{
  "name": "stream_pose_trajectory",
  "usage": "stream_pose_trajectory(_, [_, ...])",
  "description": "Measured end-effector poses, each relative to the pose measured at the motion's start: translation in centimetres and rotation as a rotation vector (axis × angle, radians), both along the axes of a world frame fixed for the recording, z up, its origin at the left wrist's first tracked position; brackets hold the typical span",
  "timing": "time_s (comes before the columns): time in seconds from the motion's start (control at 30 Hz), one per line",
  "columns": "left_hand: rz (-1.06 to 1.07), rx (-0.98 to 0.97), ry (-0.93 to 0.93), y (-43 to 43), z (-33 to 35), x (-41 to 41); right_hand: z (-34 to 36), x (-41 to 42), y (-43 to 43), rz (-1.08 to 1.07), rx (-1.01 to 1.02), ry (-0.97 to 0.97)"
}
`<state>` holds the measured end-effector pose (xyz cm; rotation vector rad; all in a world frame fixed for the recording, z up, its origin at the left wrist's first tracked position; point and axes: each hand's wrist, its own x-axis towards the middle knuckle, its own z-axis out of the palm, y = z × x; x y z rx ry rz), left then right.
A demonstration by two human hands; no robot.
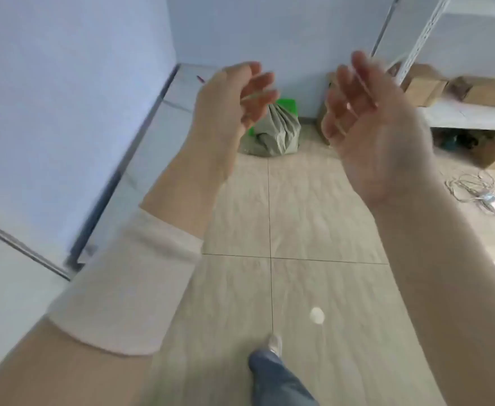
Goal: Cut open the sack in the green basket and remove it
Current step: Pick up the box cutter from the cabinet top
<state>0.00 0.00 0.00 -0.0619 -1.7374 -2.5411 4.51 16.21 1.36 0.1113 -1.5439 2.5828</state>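
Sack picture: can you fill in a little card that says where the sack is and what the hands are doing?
sack: grey-green, gathered shut at the top, looks uncut
basket: green, on the floor, mostly hidden by the sack in it
left hand: raised, open, holds nothing
right hand: raised, open, holds nothing
cutting tool: none in either hand
to the right: shelf with boxes, cables on the floor

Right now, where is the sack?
In the head view the sack stands on the floor straight ahead, near the far wall, with the green basket showing behind it.
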Motion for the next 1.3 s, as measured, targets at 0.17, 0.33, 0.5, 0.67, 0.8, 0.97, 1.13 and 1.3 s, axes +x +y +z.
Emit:
stream_pose_trajectory(0.17, [0.003,-0.003,-0.568,2.8,-15.2,-5.4,-14.0,-4.6,2.3,-0.111,0.028,-0.480])
stream_pose_trajectory(0.33, [0.125,0.160,-0.888,5.2,-22.9,-13.0,-22.4,-12.3,3.5,-0.143,0.010,-0.855])
stream_pose_trajectory(0.5, [0.139,0.273,-0.977,6.3,-24.7,-19.8,-25.6,-20.6,1.5,-0.082,-0.009,-1.006])
stream_pose_trajectory(0.67, [0.209,0.258,-1.023,4.6,-26.3,-28.8,-27.1,-29.9,-0.7,-0.021,0.033,-1.058])
stream_pose_trajectory(0.8, [0.225,0.269,-1.035,2.3,-26.5,-38.2,-27.1,-39.6,-2.7,0.005,0.062,-1.025])
stream_pose_trajectory(0.97, [0.194,0.231,-1.003,-1.3,-25.2,-51.0,-25.8,-52.7,-5.8,-0.012,0.144,-1.055])
stream_pose_trajectory(1.13, [0.238,0.202,-0.989,-5.0,-24.7,-62.8,-25.2,-64.1,-7.5,-0.020,0.187,-1.073])
stream_pose_trajectory(1.3, [0.188,0.109,-1.041,-5.4,-25.6,-71.5,-26.7,-73.0,-7.9,-0.031,0.158,-1.141])
